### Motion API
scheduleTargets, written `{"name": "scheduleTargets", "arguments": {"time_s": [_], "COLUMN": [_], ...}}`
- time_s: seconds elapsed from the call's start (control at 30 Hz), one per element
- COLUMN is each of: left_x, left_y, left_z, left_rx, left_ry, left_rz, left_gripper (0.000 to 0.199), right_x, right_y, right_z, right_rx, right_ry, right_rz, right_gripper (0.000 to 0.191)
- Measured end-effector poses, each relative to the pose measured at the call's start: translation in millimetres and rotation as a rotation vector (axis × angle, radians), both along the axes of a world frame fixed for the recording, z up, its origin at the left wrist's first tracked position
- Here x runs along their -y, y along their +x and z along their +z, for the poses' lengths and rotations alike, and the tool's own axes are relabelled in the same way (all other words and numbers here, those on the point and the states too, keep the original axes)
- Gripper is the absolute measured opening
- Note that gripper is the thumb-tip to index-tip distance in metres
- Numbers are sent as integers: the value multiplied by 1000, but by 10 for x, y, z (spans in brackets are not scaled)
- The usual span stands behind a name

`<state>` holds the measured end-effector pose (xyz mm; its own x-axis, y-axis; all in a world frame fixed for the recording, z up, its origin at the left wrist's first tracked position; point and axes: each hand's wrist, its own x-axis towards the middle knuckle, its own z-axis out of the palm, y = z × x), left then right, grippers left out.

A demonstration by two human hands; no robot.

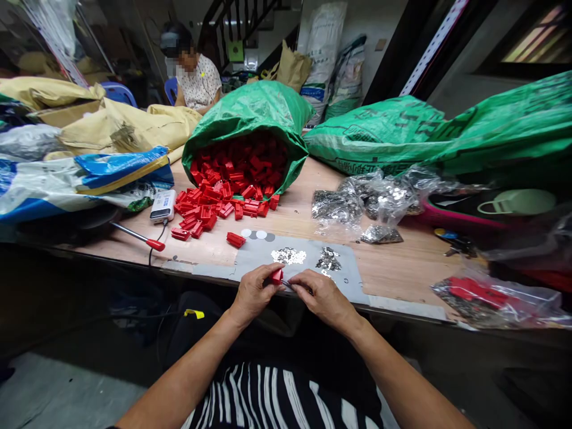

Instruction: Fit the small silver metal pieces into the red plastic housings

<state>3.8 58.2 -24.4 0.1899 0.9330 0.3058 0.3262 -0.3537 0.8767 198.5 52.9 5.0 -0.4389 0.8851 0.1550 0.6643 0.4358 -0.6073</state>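
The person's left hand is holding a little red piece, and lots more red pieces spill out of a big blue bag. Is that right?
Not quite: in the head view the big bag is green, not blue. The left hand does hold a little red piece, and lots more red pieces spill out.

A white rectangular plastic device [163,205] stands on the light wood-grain desk [402,271], a thin black cable [151,255] running down beside it. Near it, a slim metal rod with a red tip [142,237] points toward the desk's front edge. Behind lie a blue-and-white plastic sack [40,185] and a tan woven sack [129,126]. At right, a long green woven sack with dark print [379,132] sprawls beyond a pale green handled object [525,202], perhaps a cup. Farther back, a person in a white speckled top [199,82] sits near a dark wooden stair railing [235,21].
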Motion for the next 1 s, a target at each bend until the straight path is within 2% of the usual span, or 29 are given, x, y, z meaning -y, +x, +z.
{"name": "scheduleTargets", "arguments": {"time_s": [0.37, 0.57, 0.67, 0.87, 1.0], "left_x": [2, 11, 46, 166, 221], "left_y": [26, 35, 38, 27, 26], "left_z": [38, 25, 39, 128, 239], "left_rx": [-44, -30, 1, 107, 266], "left_ry": [-30, -45, -53, -103, -174], "left_rz": [31, 49, 58, 77, 89], "left_gripper": [35, 33, 32, 28, 27], "right_x": [16, 99, 115, 171, 240], "right_y": [-98, -218, -188, -51, -5], "right_z": [59, 13, 15, 61, 90], "right_rx": [83, 147, 90, -158, -205], "right_ry": [-61, 3, -30, -33, -193], "right_rz": [-61, -146, -119, -73, -37], "right_gripper": [17, 14, 16, 19, 16]}}
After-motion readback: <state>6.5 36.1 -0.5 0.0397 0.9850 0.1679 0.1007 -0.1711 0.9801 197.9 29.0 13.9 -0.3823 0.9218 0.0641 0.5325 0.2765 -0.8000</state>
